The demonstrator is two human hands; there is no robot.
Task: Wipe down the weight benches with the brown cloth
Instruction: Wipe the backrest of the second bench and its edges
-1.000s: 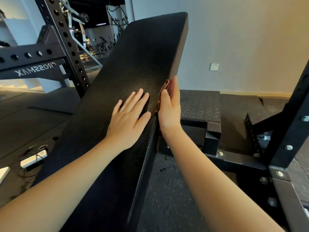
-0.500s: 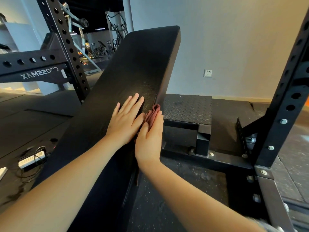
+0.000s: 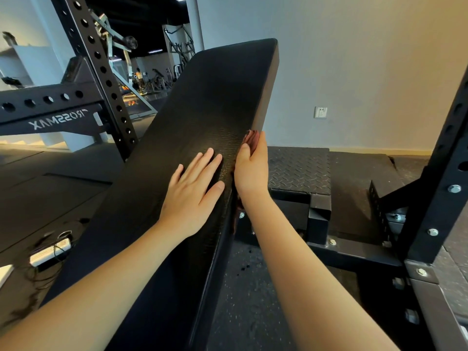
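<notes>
Speckled black rubber gym floor nearest, with a white power strip lying on it at left. Long black padded weight bench runs up and away from the camera, tilted. Left hand lies flat on the pad's top, fingers straight and spread, holding nothing, probably just bracing. Right hand is on the pad's right side edge, about mid-length: fingers straight, pressing the crumpled brown cloth against the side face, thumb over the top edge. Cloth is mostly hidden under the palm – a bunch pokes out above the fingertips and a bit hangs below the wrist.

Progress, as a judgement: mid-wipe on the right flank. The stretch of side up to the far end looks not yet reached. Whether the top is already done – cannot tell, no wet streaks visible. No other benches in view, so more likely remains.

Beyond: a black diamond-plate platform, a black perforated steel rack upright, a white wall socket.
</notes>
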